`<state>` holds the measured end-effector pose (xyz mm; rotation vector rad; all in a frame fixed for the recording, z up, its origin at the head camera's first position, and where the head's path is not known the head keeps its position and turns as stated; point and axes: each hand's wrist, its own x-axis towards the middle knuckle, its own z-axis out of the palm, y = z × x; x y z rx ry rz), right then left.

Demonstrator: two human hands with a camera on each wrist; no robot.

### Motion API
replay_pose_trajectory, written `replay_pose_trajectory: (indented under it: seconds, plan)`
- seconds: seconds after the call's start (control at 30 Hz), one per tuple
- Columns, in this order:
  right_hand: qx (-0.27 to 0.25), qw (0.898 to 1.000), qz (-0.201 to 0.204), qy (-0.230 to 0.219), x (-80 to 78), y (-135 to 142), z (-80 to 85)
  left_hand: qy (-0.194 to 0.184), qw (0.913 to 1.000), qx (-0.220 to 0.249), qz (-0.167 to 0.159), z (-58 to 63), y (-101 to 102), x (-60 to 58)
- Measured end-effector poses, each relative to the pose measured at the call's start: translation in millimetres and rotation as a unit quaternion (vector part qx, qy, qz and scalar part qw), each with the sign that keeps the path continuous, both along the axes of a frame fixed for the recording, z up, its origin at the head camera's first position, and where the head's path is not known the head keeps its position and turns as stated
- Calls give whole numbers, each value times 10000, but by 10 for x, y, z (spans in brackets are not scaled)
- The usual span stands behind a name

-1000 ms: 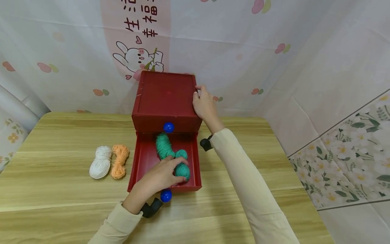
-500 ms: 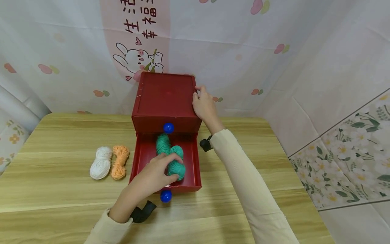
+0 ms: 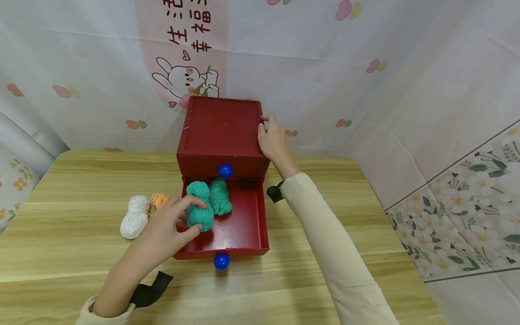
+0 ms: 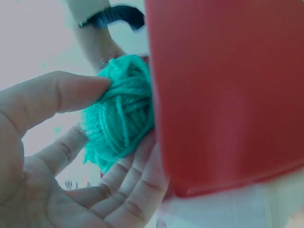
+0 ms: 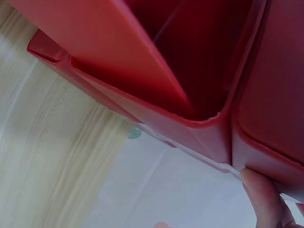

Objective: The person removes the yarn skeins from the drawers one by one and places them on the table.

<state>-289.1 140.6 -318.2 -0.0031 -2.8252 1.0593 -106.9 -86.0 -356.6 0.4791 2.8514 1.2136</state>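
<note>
My left hand grips a skein of green yarn over the left side of a pulled-out red drawer. In the left wrist view, thumb and fingers close around this green yarn beside a red drawer wall. A second green skein lies inside the drawer, toward its back. My right hand rests against the right side of the red drawer cabinet. The right wrist view shows a fingertip touching the cabinet's edge.
White yarn and orange yarn lie on the wooden table left of the drawer; my left hand partly covers the orange one. Blue ball knobs mark the upper drawer and the pulled-out one. A printed curtain hangs behind.
My left hand has carried the green skein leftward from the drawer's right side to its left side, uncovering the second skein. The right hand has stayed against the cabinet.
</note>
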Motion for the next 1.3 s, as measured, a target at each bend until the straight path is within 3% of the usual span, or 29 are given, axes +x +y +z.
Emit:
replay_pose_trajectory:
  seconds: [0.17, 0.37, 0.53, 0.83, 1.03, 1.3]
  plan:
    - [-38, 10000, 13, 1, 9, 2, -1, 90, 9996, 189, 173, -68, -321, -19]
    - [-75, 10000, 33, 6, 16, -1, 3, 295, 9981, 435, 318, -235, -744, -91]
    - [-25, 10000, -13, -21, 13, 2, 12, 365, 9973, 374, 526, -377, -1077, -169]
    - [-26, 10000, 24, -49, 17, 0, 18, -138, 9971, -70, 743, -652, -1568, -304]
    - [2, 10000, 11, -10, 3, -2, 19, -519, 9946, -397, 805, -771, -1725, -343]
    - [36, 10000, -7, -48, 0, -2, 15, -1118, 9893, -712, 612, -904, -1873, -389]
